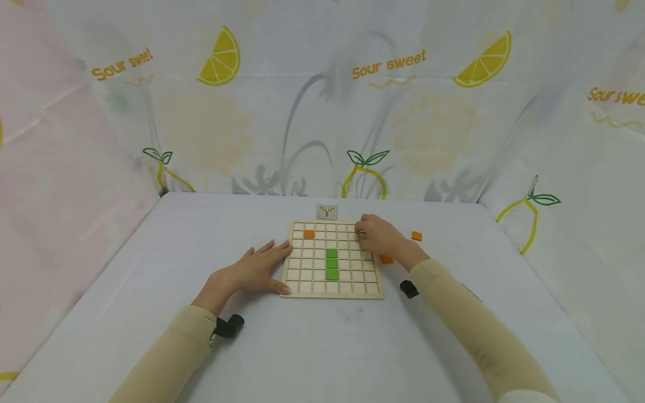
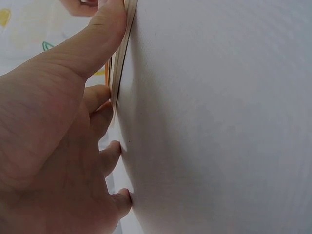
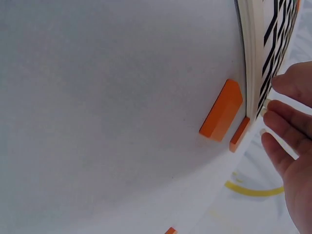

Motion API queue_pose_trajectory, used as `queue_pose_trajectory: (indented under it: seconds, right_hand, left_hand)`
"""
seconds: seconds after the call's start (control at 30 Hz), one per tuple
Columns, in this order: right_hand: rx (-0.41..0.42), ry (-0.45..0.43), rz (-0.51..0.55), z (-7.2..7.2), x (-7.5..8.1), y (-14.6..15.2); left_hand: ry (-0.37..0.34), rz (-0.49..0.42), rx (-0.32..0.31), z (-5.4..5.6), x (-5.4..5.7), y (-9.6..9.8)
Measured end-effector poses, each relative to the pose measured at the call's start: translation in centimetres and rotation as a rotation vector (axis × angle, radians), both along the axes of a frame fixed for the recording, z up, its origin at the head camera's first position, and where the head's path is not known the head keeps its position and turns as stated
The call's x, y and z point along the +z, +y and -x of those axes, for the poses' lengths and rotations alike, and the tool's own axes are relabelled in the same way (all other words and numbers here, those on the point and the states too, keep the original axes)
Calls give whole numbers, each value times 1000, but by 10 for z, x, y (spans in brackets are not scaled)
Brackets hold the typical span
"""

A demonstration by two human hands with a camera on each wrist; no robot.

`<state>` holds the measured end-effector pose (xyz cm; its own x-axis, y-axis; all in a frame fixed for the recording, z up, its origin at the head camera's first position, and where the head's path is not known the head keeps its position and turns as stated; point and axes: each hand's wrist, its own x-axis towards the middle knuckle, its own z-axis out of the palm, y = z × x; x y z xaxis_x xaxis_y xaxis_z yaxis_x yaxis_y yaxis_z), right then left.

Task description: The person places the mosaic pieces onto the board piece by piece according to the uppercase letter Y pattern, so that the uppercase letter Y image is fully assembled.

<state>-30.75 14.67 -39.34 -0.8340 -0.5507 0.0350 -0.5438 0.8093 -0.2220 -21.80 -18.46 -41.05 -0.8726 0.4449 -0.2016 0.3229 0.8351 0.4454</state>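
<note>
A square wooden grid board (image 1: pixel 305 278) lies on the table, an orange tile (image 1: pixel 309 234) in its upper left and several green tiles (image 1: pixel 331 263) in a column near the middle. My left hand (image 1: pixel 258 267) rests at the board's left edge with its fingers spread and its thumb by the near corner. In the left wrist view the thumb (image 2: pixel 92 44) lies along the wooden edge. My right hand (image 1: pixel 380 235) reaches over the board's upper right, fingertips close to the grid. Between its thumb and fingers (image 3: pixel 287 126) I cannot tell whether a tile is pinched.
Loose orange tiles lie right of the board, one tile (image 1: pixel 387 259) beside its edge under the right hand and another tile (image 1: pixel 416 236) farther right. A small pattern card (image 1: pixel 327 211) sits beyond the board's far edge. A lemon-print cloth (image 1: pixel 322 112) hangs behind the table.
</note>
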Motion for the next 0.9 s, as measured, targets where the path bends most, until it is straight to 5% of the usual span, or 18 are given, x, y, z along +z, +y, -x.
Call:
queue_pose_trajectory:
  seconds: [0.9]
  right_hand:
    - [-137, 54, -33, 3, -7, 30]
  left_hand:
    - [-9, 1, -1, -2, 3, 2]
